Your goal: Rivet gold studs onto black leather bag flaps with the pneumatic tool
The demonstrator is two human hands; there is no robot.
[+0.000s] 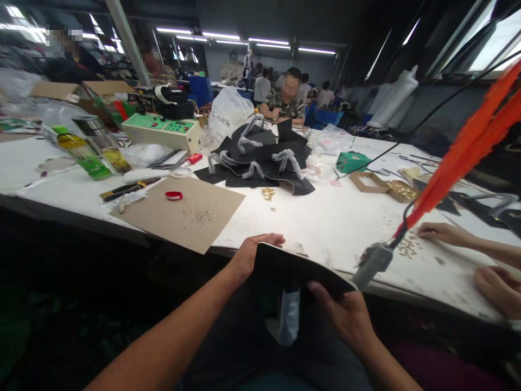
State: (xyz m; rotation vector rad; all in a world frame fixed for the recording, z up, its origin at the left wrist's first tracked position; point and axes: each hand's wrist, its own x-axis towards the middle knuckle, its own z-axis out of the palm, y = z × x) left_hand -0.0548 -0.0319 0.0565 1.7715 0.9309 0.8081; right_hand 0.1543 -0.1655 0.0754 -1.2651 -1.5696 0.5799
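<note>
"Starting with the largest thing, what is seen?"

"A white worktop (285,228) is stretched across the view. On it a pile of black panels (260,156) is heaped, with plastic-wrapped handles (286,155) showing among them."

"And next in size?"

"A brown sheet (183,212) is laid near the front edge, left of centre. A single black panel (293,266) is held at the worktop's near edge, a wrapped handle (289,317) showing beneath it."

"How is it held?"

"Its left end is grasped by the left hand (247,258), fingers reaching past the edge; its right end is gripped by the right hand (345,312), thumb on the near side."

"How far along is the work?"

"Handles seem already joined to several heaped panels. Whether the pile is finished, or what is left on the held panel, cannot be told."

"Can any writing be read?"

"'CAR' is made out on a white plastic bag (230,103), its ending unclear. The green-capped bottle's (87,157) label cannot be read."

"And smallest?"

"Gold fittings (268,194) are clustered before the pile; small pieces (408,247) are scattered near a co-worker's hand (445,234)."
</note>
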